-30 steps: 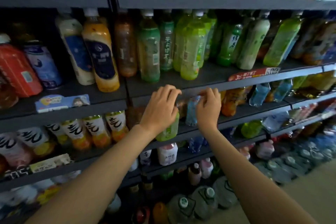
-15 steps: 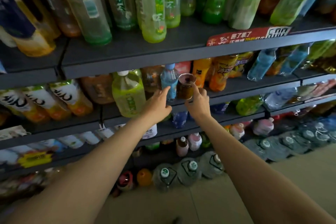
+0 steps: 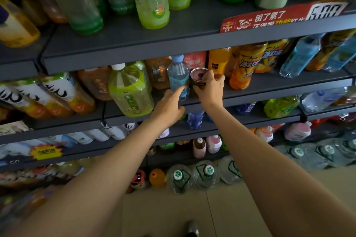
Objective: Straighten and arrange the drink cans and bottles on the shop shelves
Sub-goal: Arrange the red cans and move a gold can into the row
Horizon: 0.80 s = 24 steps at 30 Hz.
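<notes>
Grey metal shelving runs across the whole view in several tiers, each crowded with bottles; the work takes place on the middle shelf, beneath a red price strip. A large green tea bottle leans at the shelf front to the left of the hands. The small blue water bottle stands slightly tilted just beside the dark can, the two touching or nearly so. The right hand wraps the can from the front and right, fingers curled over its rim, so the can sits inside the grip with its lid showing above the knuckles. The left hand holds nothing: fingers extended, tips at the lower body of the water bottle, touching it or a hair short; the picture does not settle which. Judged from this, the step is seating the can upright in its row. Done well, the can goes down flat on its base, label outward, while the left fingers steady the water bottle so it is not nudged over
</notes>
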### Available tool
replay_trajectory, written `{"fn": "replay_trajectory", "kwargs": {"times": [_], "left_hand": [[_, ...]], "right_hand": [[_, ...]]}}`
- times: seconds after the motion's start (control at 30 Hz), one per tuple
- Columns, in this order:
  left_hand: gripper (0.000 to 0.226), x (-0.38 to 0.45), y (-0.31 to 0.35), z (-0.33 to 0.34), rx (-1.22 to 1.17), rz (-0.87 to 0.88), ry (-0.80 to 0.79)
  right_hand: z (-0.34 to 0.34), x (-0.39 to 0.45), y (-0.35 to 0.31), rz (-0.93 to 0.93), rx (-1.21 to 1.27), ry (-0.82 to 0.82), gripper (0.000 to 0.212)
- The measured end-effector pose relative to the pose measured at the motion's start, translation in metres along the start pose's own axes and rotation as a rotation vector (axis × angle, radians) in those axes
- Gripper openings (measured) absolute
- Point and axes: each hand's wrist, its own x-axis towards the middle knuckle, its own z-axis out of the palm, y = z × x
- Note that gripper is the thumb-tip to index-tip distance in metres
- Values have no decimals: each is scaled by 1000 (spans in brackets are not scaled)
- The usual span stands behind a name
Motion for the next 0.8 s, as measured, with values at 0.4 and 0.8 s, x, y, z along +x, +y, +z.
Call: {"fn": "replay_trajectory", "kwargs": {"times": [0.4,0.8], "left_hand": [[63,-7,-1,-10,-20,28,30],[85,-48,49,-22,-245,217,10]], "right_hand": [[-4,6,-4,57,93,45,43],[-85,-78,-31,-128,284,242,54]]}}
